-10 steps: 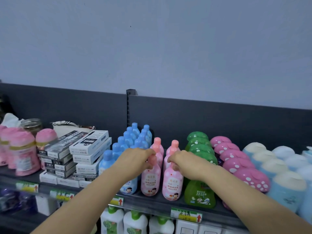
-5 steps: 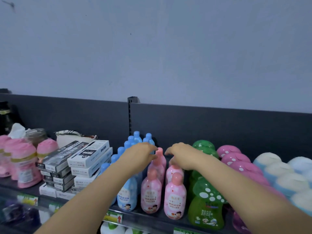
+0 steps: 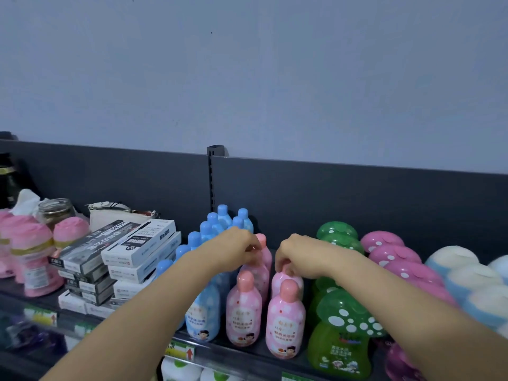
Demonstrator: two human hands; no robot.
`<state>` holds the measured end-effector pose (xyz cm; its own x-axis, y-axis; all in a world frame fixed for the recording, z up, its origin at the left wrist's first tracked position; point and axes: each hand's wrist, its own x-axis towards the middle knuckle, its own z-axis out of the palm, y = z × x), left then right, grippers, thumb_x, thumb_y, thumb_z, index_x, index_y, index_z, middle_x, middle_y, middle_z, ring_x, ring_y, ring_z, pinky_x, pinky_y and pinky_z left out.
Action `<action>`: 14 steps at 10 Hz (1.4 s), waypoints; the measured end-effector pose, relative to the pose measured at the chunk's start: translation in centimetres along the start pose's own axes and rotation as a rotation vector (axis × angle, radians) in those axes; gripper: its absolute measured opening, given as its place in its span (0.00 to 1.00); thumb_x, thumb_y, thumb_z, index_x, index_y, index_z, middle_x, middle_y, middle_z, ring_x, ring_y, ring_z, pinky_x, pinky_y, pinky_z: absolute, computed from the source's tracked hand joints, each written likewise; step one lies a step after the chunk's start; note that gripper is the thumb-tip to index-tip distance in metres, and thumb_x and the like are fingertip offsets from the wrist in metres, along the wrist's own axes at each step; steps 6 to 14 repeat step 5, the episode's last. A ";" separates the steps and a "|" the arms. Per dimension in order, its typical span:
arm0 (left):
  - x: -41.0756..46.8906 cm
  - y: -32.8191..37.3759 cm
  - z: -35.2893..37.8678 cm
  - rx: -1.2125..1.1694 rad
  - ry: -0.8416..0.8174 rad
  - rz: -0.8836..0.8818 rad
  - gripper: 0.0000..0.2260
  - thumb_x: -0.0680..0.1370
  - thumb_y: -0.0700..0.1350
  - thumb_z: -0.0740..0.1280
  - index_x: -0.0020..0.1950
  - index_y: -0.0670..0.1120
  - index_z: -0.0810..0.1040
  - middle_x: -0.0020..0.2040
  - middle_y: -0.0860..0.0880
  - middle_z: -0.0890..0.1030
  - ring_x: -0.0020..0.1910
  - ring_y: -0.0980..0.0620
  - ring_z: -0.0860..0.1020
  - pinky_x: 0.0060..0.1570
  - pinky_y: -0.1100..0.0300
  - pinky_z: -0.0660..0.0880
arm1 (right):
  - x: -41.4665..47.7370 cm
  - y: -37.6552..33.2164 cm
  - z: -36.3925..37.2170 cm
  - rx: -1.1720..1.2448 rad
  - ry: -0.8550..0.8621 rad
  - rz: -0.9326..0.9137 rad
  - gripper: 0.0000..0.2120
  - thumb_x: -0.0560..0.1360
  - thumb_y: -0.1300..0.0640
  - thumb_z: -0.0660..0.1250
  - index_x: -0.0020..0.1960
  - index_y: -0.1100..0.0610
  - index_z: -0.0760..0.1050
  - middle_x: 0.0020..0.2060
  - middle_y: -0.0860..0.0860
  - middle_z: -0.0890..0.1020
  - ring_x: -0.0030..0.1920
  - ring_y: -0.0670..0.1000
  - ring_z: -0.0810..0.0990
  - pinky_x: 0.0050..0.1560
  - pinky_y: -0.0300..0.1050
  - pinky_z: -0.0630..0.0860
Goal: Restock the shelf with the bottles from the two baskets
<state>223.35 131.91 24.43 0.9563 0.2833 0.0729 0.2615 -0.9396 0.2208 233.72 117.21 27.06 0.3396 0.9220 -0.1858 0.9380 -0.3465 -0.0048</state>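
Pink bottles stand in two columns on the dark shelf [image 3: 247,356], between blue bottles [image 3: 203,314] and green mushroom-capped bottles [image 3: 341,339]. The front pair of pink bottles [image 3: 243,309] [image 3: 286,323] stands free. My left hand [image 3: 236,248] curls over the top of the second pink bottle [image 3: 257,272] in the left column, hiding its cap. My right hand [image 3: 299,257] pinches the cap of the second pink bottle [image 3: 284,279] in the right column. One more pink bottle [image 3: 263,247] shows behind them. No basket is in view.
Stacked white and grey boxes [image 3: 137,243] lie left of the blue bottles, with pink jars [image 3: 30,257] further left. Pink mushroom caps [image 3: 390,243] and white-topped blue containers [image 3: 456,259] fill the right. A dark back panel [image 3: 357,196] closes the shelf. White bottles [image 3: 178,369] stand below.
Both hands let go of the front pair of pink bottles and moved back onto the pair behind. The front pair stays at the shelf edge.
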 end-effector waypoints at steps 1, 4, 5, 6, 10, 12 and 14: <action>0.0 0.1 0.2 0.031 -0.005 0.025 0.09 0.78 0.45 0.60 0.38 0.54 0.71 0.35 0.54 0.69 0.42 0.50 0.68 0.45 0.55 0.67 | -0.2 0.1 -0.1 -0.007 -0.016 -0.027 0.13 0.74 0.62 0.63 0.55 0.51 0.80 0.51 0.54 0.81 0.49 0.56 0.79 0.49 0.50 0.78; -0.4 0.9 -0.5 0.026 -0.016 0.016 0.06 0.77 0.46 0.64 0.51 0.52 0.79 0.33 0.57 0.72 0.40 0.52 0.71 0.39 0.61 0.64 | -0.8 -0.1 -1.0 0.028 -0.009 -0.056 0.15 0.73 0.59 0.66 0.57 0.46 0.79 0.53 0.49 0.80 0.52 0.53 0.79 0.54 0.51 0.77; -0.6 1.2 -1.0 -0.007 0.044 -0.005 0.13 0.77 0.47 0.65 0.61 0.53 0.76 0.41 0.57 0.76 0.48 0.52 0.73 0.41 0.60 0.67 | -1.1 -0.5 -1.9 0.062 0.059 -0.044 0.15 0.72 0.59 0.66 0.57 0.48 0.79 0.48 0.47 0.80 0.50 0.51 0.79 0.52 0.49 0.77; -0.6 1.2 -1.0 -0.007 0.044 -0.005 0.13 0.77 0.47 0.65 0.61 0.53 0.76 0.41 0.57 0.76 0.48 0.52 0.73 0.41 0.60 0.67 | -1.1 -0.5 -1.9 0.062 0.059 -0.044 0.15 0.72 0.59 0.66 0.57 0.48 0.79 0.48 0.47 0.80 0.50 0.51 0.79 0.52 0.49 0.77; -0.6 1.2 -1.0 -0.007 0.044 -0.005 0.13 0.77 0.47 0.65 0.61 0.53 0.76 0.41 0.57 0.76 0.48 0.52 0.73 0.41 0.60 0.67 | -1.1 -0.5 -1.9 0.062 0.059 -0.044 0.15 0.72 0.59 0.66 0.57 0.48 0.79 0.48 0.47 0.80 0.50 0.51 0.79 0.52 0.49 0.77; -0.6 1.2 -1.0 -0.007 0.044 -0.005 0.13 0.77 0.47 0.65 0.61 0.53 0.76 0.41 0.57 0.76 0.48 0.52 0.73 0.41 0.60 0.67 | -1.1 -0.5 -1.9 0.062 0.059 -0.044 0.15 0.72 0.59 0.66 0.57 0.48 0.79 0.48 0.47 0.80 0.50 0.51 0.79 0.52 0.49 0.77; -0.6 1.2 -1.0 -0.007 0.044 -0.005 0.13 0.77 0.47 0.65 0.61 0.53 0.76 0.41 0.57 0.76 0.48 0.52 0.73 0.41 0.60 0.67 | -1.1 -0.5 -1.9 0.062 0.059 -0.044 0.15 0.72 0.59 0.66 0.57 0.48 0.79 0.48 0.47 0.80 0.50 0.51 0.79 0.52 0.49 0.77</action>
